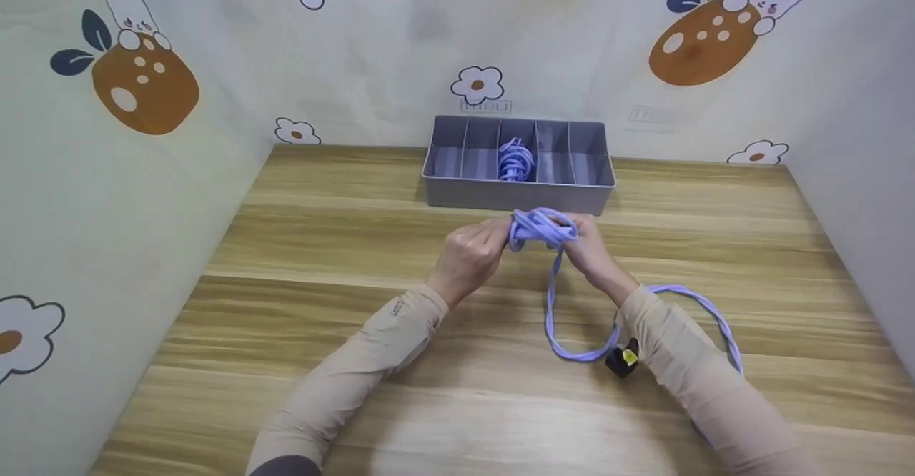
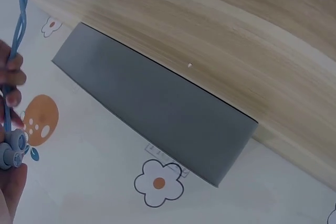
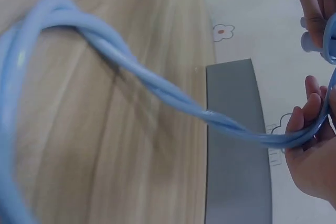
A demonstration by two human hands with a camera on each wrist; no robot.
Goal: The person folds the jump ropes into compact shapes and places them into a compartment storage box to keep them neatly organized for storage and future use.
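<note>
1 blue rope [image 1: 543, 229], wound about its handles [image 2: 18, 141], is held above the desk [image 1: 322, 247], near the grey tray [image 1: 515, 194] at the far edge. The left hand [image 1: 468, 254] grips the handles, fingers curled; the right hand [image 1: 590, 247] curls loosely round the rope. A 2nd coil [image 1: 515, 161] sits in the tray's middle compartment [image 1: 527, 129].

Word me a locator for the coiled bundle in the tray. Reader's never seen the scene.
At the far edge of the wooden table stands a grey five-compartment tray. The bluish-purple bundle sits in its middle compartment. Unlike the similar cord held in front of the tray, it shows no length trailing onto the table.
</note>
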